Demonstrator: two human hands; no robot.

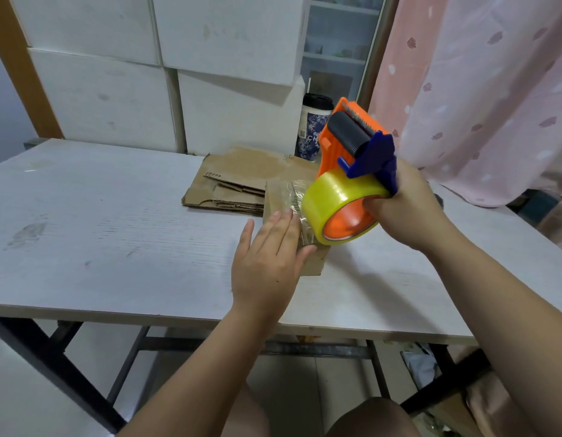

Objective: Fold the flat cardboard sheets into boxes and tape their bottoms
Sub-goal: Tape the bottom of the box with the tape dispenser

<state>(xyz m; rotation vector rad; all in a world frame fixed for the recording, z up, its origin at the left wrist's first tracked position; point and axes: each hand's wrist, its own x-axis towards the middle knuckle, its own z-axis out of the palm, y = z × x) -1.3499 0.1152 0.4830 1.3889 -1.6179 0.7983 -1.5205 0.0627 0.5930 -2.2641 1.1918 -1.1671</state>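
Right hand (405, 209) grips tape dispenser (352, 171) above box (311, 263) — left hand (270, 257) flat, fingers spread.

Bare left grip (267, 263), bare right grip (408, 212), bare forearms (204, 367), bare knees (374, 417) at bottom edge.

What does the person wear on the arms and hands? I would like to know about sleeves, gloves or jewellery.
Both the left hand and the right hand are bare: no gloves, and no rings that I can see. No sleeves show on either arm, and the wrists carry no watch or bracelet.
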